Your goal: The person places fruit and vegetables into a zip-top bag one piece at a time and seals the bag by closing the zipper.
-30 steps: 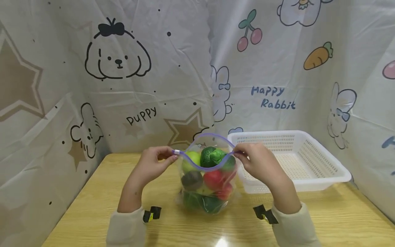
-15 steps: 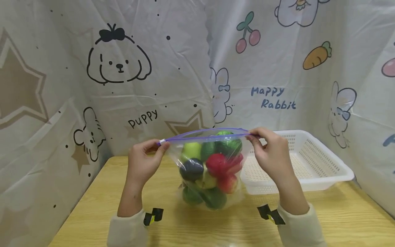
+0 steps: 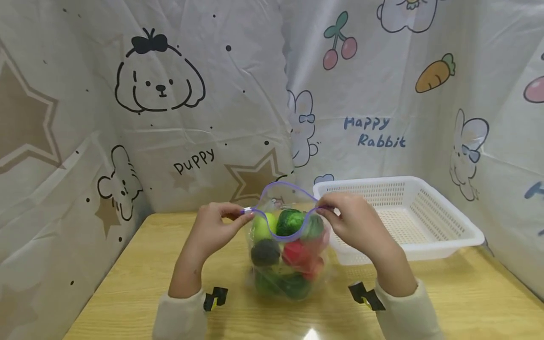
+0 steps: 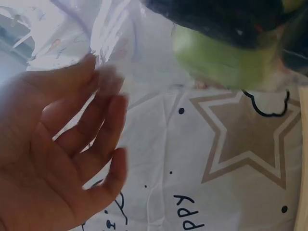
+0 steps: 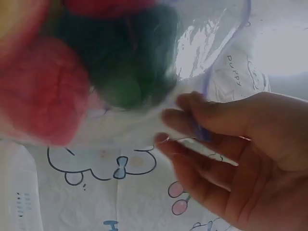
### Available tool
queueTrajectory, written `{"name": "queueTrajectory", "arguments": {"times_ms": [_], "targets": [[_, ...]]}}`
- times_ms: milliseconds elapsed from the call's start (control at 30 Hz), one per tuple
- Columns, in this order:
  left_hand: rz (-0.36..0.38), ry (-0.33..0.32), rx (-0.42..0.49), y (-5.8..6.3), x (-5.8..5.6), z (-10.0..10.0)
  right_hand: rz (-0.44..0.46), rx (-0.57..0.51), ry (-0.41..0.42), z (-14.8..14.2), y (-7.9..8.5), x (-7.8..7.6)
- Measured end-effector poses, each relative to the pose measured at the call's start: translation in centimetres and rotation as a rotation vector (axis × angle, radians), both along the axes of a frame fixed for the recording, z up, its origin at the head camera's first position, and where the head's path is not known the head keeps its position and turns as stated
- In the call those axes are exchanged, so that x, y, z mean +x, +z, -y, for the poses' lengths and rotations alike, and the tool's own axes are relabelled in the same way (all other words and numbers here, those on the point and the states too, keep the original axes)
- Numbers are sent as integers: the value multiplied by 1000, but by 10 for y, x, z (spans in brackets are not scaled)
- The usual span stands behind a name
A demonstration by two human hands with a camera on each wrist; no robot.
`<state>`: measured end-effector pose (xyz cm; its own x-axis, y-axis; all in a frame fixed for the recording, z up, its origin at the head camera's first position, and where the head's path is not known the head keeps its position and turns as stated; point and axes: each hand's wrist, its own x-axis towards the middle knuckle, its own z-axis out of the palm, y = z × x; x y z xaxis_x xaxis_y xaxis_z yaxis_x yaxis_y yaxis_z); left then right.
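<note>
A clear zip bag [image 3: 265,271] with a purple zip edge stands on the table, full of several fruits and vegetables. Through its film I see a yellow-green fruit [image 3: 264,225], a dark green vegetable [image 3: 290,222], a dark round one [image 3: 265,252] and red pieces [image 3: 296,253]. My left hand [image 3: 216,226] pinches the zip edge at its left end, beside a white slider [image 3: 247,209]. At the right end, my right hand [image 3: 350,222] pinches the same edge between thumb and fingers. The mouth of the bag gapes between the two hands. Both wrist views are blurred.
A white slotted plastic basket [image 3: 442,252] stands behind and to the right of my right hand. The wooden table [image 3: 140,283] meets a printed cloth backdrop [image 3: 238,94] at the back and sides.
The hands moved apart and up, pulling the bag's mouth taut, then came back together and down. The mouth now gapes wide again. Both hands kept their grip on the zip edge.
</note>
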<state>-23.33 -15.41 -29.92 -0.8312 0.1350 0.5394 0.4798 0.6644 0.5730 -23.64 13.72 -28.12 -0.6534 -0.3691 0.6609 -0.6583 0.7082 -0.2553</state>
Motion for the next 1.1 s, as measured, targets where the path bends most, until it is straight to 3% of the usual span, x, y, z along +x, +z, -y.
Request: {"name": "queueTrajectory", "arguments": {"times_ms": [67,167,267,367,433,567,633,700,800,867,933,1100], "targets": [[68,-27,-47,-1,-1,0,62,51,5,2,-2,-1],[106,-48,-77,-1,-1,1,102,86,-13,3,-4,-2],[52,-6,-91,0,0,3,55,44,-55,0,-2,-2],[-50,77,-24,3,1,6,-47,-81,-109,-4,2,-2],[-86,77,18,5,3,9,-91,-147,-62,-6,4,-2],[-68,-7,71,7,6,7,-138,-163,-19,-7,6,-1],[-47,-61,109,7,5,4,-155,-175,-50,-7,7,2],[-42,-136,172,7,3,3,-182,-202,-106,-6,8,5],[-17,-284,217,7,3,6,-186,-218,-109,-7,9,7],[-1,-315,202,6,3,9,-178,-194,-78,-8,9,6],[10,-253,145,4,1,11,-150,-142,-27,-8,9,5],[74,-21,-19,-1,-1,13,-16,-9,57,-6,7,7]]}}
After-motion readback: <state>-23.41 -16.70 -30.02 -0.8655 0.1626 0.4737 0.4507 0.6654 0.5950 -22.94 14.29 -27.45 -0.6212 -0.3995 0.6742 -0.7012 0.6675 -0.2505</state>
